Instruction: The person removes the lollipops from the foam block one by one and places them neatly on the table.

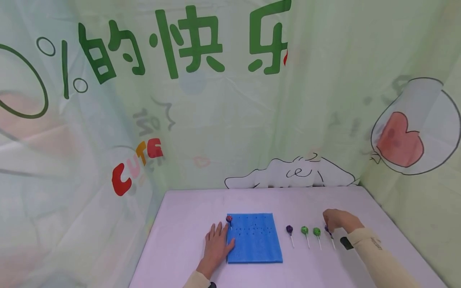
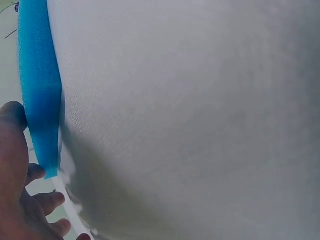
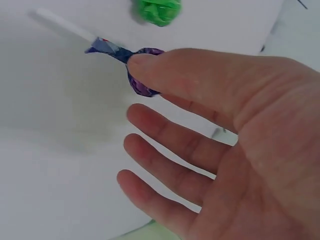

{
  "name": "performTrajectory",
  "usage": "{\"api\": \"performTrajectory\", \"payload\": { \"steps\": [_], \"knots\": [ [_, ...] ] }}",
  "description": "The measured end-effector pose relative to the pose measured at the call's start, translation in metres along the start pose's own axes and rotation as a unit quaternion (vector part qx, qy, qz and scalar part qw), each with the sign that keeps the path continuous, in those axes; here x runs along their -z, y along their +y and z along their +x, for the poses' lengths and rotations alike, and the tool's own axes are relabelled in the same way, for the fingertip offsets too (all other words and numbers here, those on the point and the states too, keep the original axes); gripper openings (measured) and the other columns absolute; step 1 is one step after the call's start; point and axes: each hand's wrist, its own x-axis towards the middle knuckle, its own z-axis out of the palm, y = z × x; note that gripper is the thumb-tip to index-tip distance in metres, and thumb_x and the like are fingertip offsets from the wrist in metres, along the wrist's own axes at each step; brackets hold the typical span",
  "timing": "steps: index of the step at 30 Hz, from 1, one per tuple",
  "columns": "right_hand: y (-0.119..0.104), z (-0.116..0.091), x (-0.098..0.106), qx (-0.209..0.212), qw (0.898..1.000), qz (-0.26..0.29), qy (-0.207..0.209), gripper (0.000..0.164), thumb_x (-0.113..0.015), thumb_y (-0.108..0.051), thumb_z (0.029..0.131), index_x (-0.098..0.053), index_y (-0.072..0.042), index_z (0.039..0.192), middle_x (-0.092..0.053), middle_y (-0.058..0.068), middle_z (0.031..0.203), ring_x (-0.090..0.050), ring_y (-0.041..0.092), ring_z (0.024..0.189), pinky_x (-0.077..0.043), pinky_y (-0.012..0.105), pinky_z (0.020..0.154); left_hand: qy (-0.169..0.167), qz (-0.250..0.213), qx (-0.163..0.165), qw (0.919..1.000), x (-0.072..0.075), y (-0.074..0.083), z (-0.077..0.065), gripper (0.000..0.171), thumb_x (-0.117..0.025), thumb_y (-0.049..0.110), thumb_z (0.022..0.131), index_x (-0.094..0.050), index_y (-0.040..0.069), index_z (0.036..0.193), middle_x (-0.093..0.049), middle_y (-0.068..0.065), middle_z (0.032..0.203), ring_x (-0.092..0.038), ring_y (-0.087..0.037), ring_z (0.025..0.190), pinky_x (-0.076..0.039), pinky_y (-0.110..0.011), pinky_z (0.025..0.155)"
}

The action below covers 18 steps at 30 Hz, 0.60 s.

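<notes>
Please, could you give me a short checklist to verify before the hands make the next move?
1. Right hand pinches the rightmost purple lollipop: ok.
2. Left hand touches the blue board: ok.
3. Board has free holes: ok, several show.
4. Rightmost purple lollipop is at the board: not ok, it is off to the right.
5. Red-and-blue lollipop is firmly fixed in the board: cannot tell.

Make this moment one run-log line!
left hand: at left edge of blue foam board | right hand: pinches purple lollipop | red lollipop: upright in board | green lollipops: on table
</notes>
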Motion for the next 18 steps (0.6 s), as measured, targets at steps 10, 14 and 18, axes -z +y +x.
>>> {"api": "performTrajectory", "payload": {
  "steps": [10,14,18],
  "knots": [
    [0.013,0.018,-0.029,-0.017,1.000,0.019,0.008,0.018,-0.072,0.006,0.079,-0.059,-0.004,0.088,-0.059,0.009,0.084,-0.054,0.025,0.079,-0.052,0.045,0.074,0.009,0.013,-0.007,0.9999,-0.007,-0.005,0.002,0.069,-0.053,0.058,0.097,-0.046,0.017,0.151,-0.041,-0.015,0.158,-0.030,-0.042,0.149,-0.032,-0.062,0.114],
    [0.014,0.021,-0.031,-0.020,1.000,0.018,0.012,0.019,-0.072,0.006,0.079,-0.059,-0.003,0.089,-0.059,0.009,0.083,-0.054,0.026,0.079,-0.052,0.046,0.074,0.003,0.018,-0.003,0.9998,-0.007,-0.005,0.002,0.069,-0.052,0.058,0.097,-0.045,0.018,0.152,-0.040,-0.013,0.159,-0.029,-0.041,0.150,-0.032,-0.061,0.115],
    [0.009,0.017,-0.026,-0.026,1.000,0.015,0.008,0.018,-0.072,0.005,0.080,-0.059,-0.002,0.091,-0.059,0.009,0.084,-0.054,0.026,0.079,-0.052,0.046,0.074,0.002,0.013,-0.005,0.9999,-0.006,-0.004,0.002,0.068,-0.052,0.057,0.097,-0.046,0.017,0.152,-0.040,-0.014,0.159,-0.029,-0.042,0.150,-0.032,-0.061,0.115]
  ]
}}
